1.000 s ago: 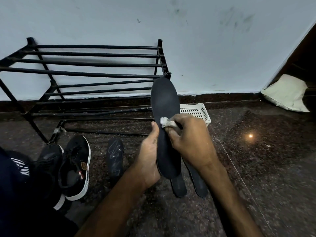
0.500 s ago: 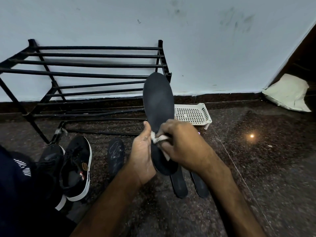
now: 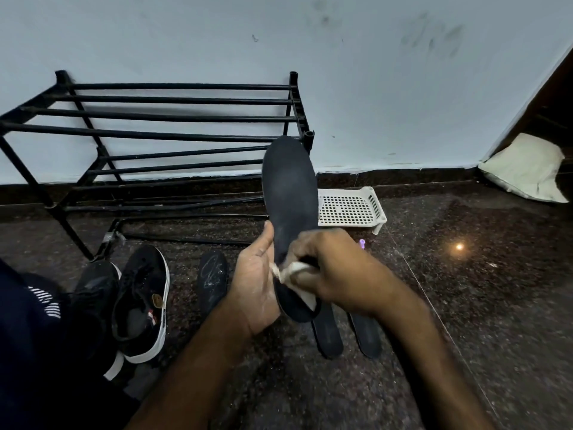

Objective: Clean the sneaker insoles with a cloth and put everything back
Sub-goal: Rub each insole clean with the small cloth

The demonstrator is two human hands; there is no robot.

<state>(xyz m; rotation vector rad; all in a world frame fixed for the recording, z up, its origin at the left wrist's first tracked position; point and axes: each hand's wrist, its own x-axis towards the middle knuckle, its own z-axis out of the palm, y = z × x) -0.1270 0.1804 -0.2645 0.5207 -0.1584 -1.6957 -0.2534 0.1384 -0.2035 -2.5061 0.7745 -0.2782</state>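
My left hand point(image 3: 255, 283) holds a dark insole point(image 3: 290, 193) upright by its lower edge, toe end pointing up toward the rack. My right hand point(image 3: 333, 266) grips a small white cloth point(image 3: 297, 273) and presses it against the insole's lower half. Three more dark insoles lie on the floor: one point(image 3: 212, 276) to the left of my hands, two point(image 3: 327, 335) point(image 3: 366, 333) partly hidden below them. A black sneaker with a white sole point(image 3: 141, 305) stands at the lower left, with a second black sneaker point(image 3: 94, 287) beside it.
A black metal shoe rack point(image 3: 173, 116) stands against the pale wall. A white perforated plastic tray point(image 3: 348, 207) lies on the dark stone floor behind the insole. A pale cushion point(image 3: 527, 167) sits in the right corner. My dark-clothed knee point(image 3: 28, 321) fills the lower left.
My right hand has slid the cloth down the insole from its middle toward the heel end. The insole has shifted slightly left and tilted more upright.
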